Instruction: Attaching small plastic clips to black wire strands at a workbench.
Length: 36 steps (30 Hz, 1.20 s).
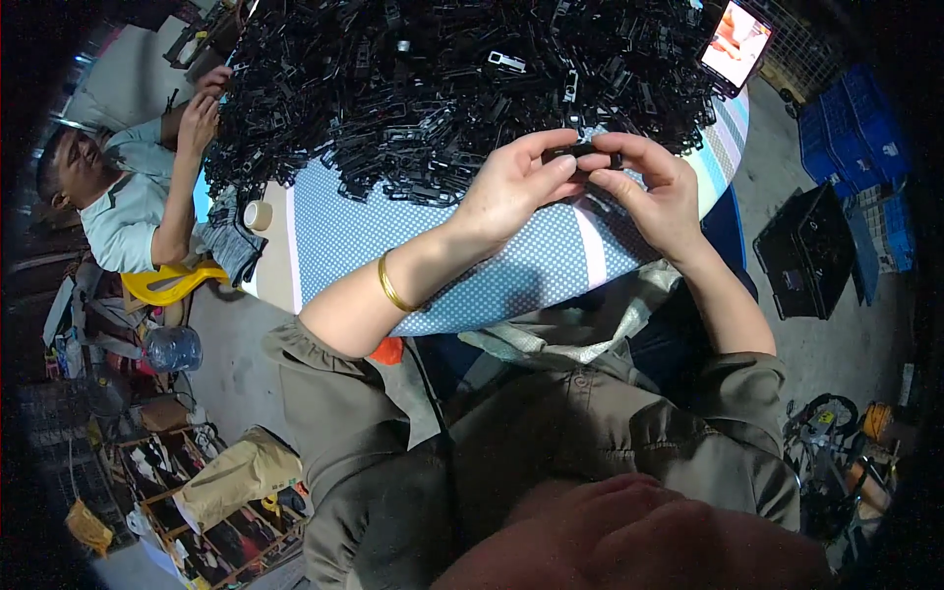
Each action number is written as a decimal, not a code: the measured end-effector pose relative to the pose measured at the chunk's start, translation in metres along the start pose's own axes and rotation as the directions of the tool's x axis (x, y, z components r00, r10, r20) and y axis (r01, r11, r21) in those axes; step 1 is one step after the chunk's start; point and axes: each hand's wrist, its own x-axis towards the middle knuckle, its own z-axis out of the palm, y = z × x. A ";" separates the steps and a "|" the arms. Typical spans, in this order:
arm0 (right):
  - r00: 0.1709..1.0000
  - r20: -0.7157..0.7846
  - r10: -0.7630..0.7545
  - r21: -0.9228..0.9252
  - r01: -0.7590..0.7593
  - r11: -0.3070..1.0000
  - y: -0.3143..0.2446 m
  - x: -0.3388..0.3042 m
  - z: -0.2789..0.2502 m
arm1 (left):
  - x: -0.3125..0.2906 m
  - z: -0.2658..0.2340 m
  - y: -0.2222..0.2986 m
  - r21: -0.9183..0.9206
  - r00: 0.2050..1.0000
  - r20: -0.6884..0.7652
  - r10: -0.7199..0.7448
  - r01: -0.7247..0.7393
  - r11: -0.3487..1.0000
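Just past the table's near edge, both my hands pinch a small, narrow black plastic part between thumbs and fingertips. My left hand, with a gold bangle at the wrist, grips its left end. On the other end, my right hand closes with thumb and index finger. Fingertips hide much of the part, so its exact kind cannot be made out. Beyond my hands spreads a large heap of similar black plastic parts, some with shiny metal bits. The heap lies on a blue patterned tablecloth.
A lit phone stands at the heap's right. At the left edge lies a tape roll; a co-worker sits beyond, hands at the heap. Blue crates and a black crate stand on the right-hand floor.
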 end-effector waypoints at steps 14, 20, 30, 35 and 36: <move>0.992 0.015 0.128 -0.067 -0.127 0.990 -0.008 0.003 -0.016 | -0.005 -0.001 0.006 0.121 0.993 -0.038 0.109 -0.104 0.987; 0.934 0.191 0.301 0.043 -0.315 0.948 -0.011 0.002 -0.020 | -0.010 0.008 0.010 0.252 0.992 0.061 0.108 -0.119 0.960; 0.907 0.256 0.336 -0.082 -0.326 0.942 -0.027 -0.002 -0.050 | -0.007 0.004 0.019 0.195 0.946 0.305 0.108 -0.173 0.965; 0.706 0.680 0.198 -0.401 0.132 0.906 -0.049 -0.004 -0.065 | 0.018 -0.068 0.061 0.994 0.617 -0.023 0.787 -0.069 0.083; 0.637 0.738 0.225 -0.430 0.185 0.884 -0.050 -0.004 -0.060 | 0.021 -0.095 0.061 0.997 0.530 0.000 0.848 0.066 -0.041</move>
